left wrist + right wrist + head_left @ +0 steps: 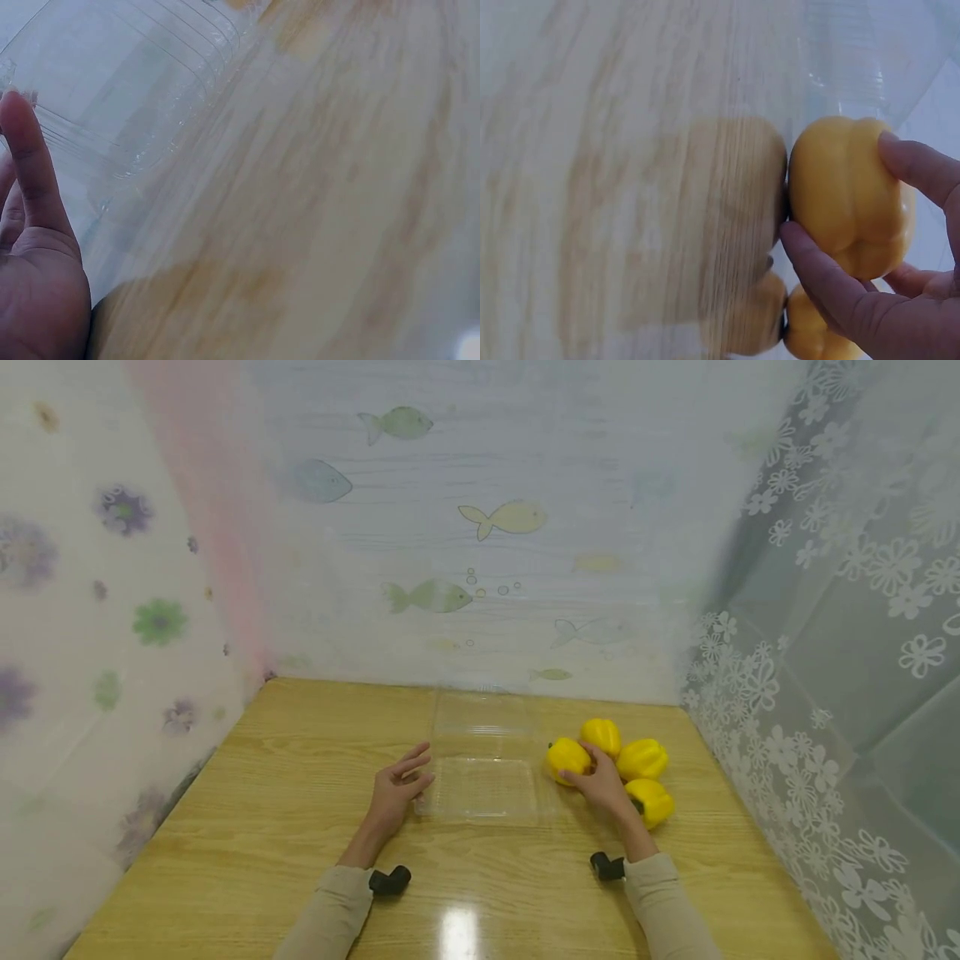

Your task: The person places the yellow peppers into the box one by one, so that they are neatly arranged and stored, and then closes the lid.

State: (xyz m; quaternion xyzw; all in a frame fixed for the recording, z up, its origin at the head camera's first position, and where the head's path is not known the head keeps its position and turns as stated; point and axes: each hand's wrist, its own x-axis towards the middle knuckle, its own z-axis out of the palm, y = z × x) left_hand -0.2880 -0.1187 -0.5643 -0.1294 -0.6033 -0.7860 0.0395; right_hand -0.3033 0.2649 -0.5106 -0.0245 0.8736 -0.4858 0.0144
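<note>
A clear plastic clamshell container [486,815] lies opened out on the wooden table, its lid half folded back toward the wall. My left hand [392,795] is at the container's left side, fingers extended with the tips right at the edge. In the left wrist view the thumb [34,161] overlaps the clear plastic wall [150,97]. To the right of the container, my right hand [604,787] grips a yellow bell pepper [566,760] between thumb and fingers. The right wrist view shows that bell pepper [847,191] close against the tabletop.
Three more yellow bell peppers are grouped around the right hand: one behind [601,737], one to the right [643,759] and one nearer me [652,803]. Curtains printed with fish [431,597] and flowers border the table [300,827] at the back and sides.
</note>
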